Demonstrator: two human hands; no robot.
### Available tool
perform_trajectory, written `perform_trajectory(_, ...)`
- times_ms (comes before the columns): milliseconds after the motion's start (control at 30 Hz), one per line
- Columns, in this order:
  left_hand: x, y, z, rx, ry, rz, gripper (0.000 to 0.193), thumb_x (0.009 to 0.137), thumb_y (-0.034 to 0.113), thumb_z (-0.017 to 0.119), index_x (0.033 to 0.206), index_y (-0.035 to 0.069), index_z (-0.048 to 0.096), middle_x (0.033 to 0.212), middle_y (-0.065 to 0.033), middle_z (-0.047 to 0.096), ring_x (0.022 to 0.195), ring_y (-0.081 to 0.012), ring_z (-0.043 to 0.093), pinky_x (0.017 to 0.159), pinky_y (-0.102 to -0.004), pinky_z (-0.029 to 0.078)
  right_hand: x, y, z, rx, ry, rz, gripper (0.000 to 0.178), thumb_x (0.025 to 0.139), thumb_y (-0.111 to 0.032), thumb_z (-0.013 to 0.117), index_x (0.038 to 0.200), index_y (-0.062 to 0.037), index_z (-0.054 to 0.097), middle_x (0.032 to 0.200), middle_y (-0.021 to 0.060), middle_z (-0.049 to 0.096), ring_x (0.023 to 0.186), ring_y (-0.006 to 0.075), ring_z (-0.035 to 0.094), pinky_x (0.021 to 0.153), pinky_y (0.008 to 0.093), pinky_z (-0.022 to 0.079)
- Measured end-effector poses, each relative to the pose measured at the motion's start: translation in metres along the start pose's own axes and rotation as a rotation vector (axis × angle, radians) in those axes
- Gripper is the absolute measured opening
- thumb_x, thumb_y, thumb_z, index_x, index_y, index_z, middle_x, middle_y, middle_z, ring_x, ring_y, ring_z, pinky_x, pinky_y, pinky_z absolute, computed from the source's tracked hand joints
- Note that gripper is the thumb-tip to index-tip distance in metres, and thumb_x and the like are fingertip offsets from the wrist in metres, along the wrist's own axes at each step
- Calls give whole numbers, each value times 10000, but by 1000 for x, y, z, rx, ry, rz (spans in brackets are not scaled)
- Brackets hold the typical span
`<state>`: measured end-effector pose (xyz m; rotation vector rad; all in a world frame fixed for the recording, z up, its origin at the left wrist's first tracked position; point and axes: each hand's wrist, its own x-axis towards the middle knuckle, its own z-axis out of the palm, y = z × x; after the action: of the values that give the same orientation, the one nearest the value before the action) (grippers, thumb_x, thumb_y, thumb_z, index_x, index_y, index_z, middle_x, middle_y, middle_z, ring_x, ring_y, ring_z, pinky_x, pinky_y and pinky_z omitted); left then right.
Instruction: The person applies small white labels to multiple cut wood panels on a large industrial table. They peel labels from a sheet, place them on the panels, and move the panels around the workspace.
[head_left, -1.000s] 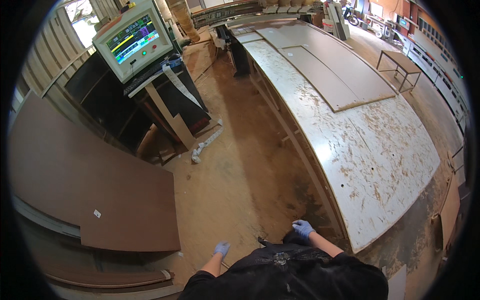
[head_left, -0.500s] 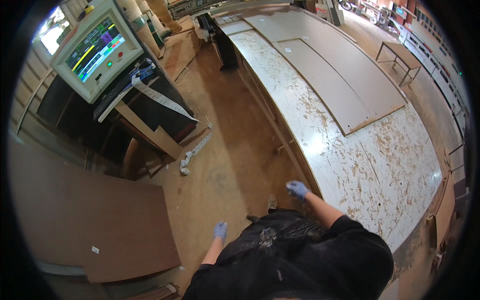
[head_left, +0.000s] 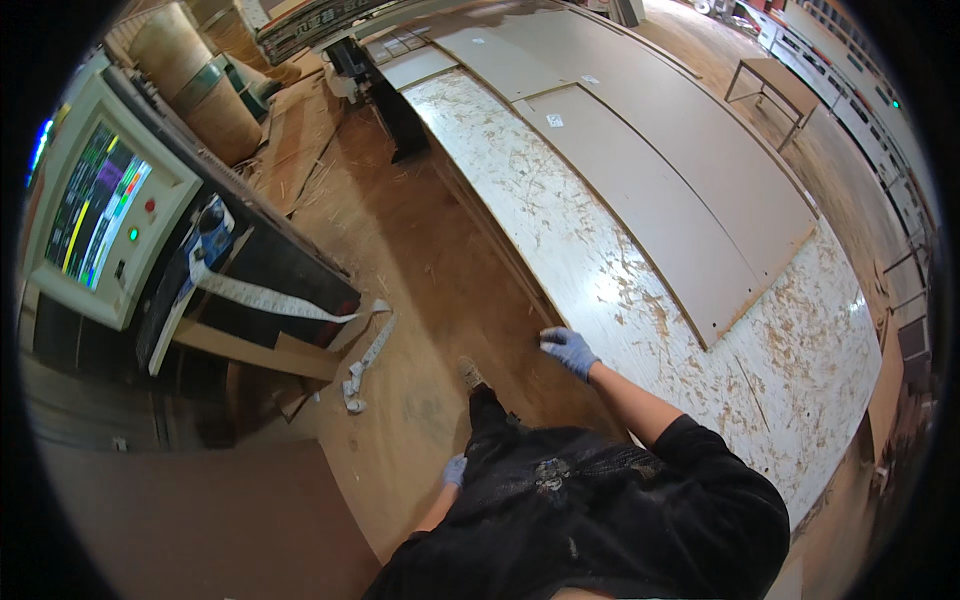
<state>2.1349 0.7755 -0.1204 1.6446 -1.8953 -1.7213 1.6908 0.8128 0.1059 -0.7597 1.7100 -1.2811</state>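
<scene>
My right hand (head_left: 570,354), in a blue-grey glove, hovers by the near side edge of a long white worktable (head_left: 560,230) strewn with wood shavings. Its fingers are loosely bent and apart, and nothing shows in them. Low at my left side, my left hand (head_left: 455,470) wears the same kind of glove and hangs against my dark clothing, which partly hides its fingers. Large grey-beige panels (head_left: 640,110), cut apart by narrow grooves, lie flat on the table with small white labels on them.
A machine console with a lit screen (head_left: 95,210) stands on the left, a strip of white labels (head_left: 270,297) trailing from it to the floor. A brown board (head_left: 220,510) is at lower left. Large cylinders (head_left: 170,60) stand behind, and a small metal-legged table (head_left: 775,85) is far right.
I have moved forward along the table, and the view has turned, so the console sits further left. My right hand has come nearer the table edge; my left hand has swung against my clothing.
</scene>
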Motion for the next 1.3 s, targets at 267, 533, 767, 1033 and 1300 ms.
perform_trajectory(267, 197, 115, -120, 438, -87, -10, 341, 848, 280, 550, 1075, 26, 560, 952, -81, 598, 839, -204, 544, 748, -331, 444, 207, -106, -45, -409, 429, -101, 504, 770, -374, 585, 1167, -70, 518, 1109, 159, 573, 1014, 285, 551, 885, 355, 420)
perform_trajectory(533, 359, 280, -228, 41, 108, -93, 240, 836, 159, 573, 1062, 78, 570, 908, -47, 592, 719, -113, 507, 603, -260, 433, 357, -170, -112, -1100, 609, 104, 801, 788, -538, 477, 1345, -9, 253, 1361, 182, 331, 1261, 302, 317, 1023, 368, 268)
perform_trajectory(767, 439, 383, -205, -167, 19, -92, 303, 838, 122, 569, 1134, 72, 533, 978, -47, 582, 789, -127, 520, 649, -262, 442, 480, -183, -182, -1134, 621, 173, 809, 766, -523, 516, 1347, -30, 242, 1386, 152, 295, 1289, 288, 266, 1028, 434, 226)
perform_trajectory(1033, 438, 415, -226, -23, -81, -189, 292, 854, 96, 535, 1144, 71, 512, 910, -31, 572, 741, -125, 522, 603, -252, 451, 521, -193, -179, -1231, 595, 294, 510, 758, -429, 544, 1179, -145, 494, 1088, 83, 573, 968, 226, 559, 811, 404, 370)
perform_trajectory(1300, 558, 557, -218, -257, -74, -145, 310, 853, 141, 543, 1160, 111, 504, 934, 13, 539, 766, -81, 499, 637, -220, 426, 603, -217, -178, -1087, 753, 159, 490, 689, -340, 626, 1139, -175, 528, 1037, 70, 580, 962, 245, 539, 794, 412, 421)
